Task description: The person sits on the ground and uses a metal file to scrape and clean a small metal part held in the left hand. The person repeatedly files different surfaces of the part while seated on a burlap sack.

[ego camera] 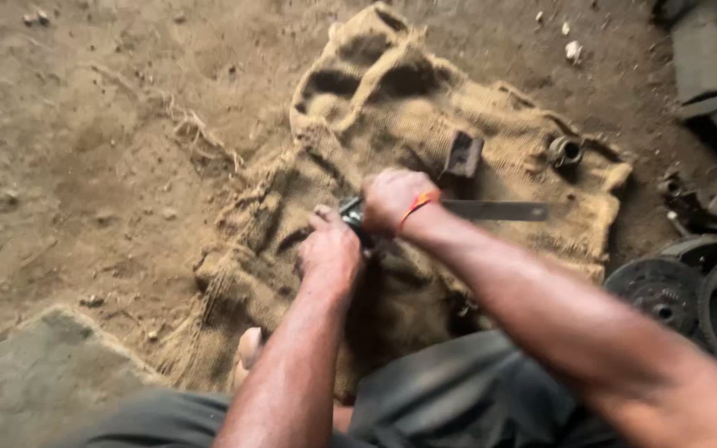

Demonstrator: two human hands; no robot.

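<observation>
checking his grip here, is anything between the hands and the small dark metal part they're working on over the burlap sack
Nothing visible is. The left hand and the right hand both close directly on the small dark metal part above the tan burlap sack. A long flat metal blade extends from behind the right hand.

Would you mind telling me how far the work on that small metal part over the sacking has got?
Laid out: burlap sacking with a dark metal block and a ring-shaped part. In hand: left hand and right hand close on a small dark part, beside a flat metal bar. What remains cannot be told.
</observation>
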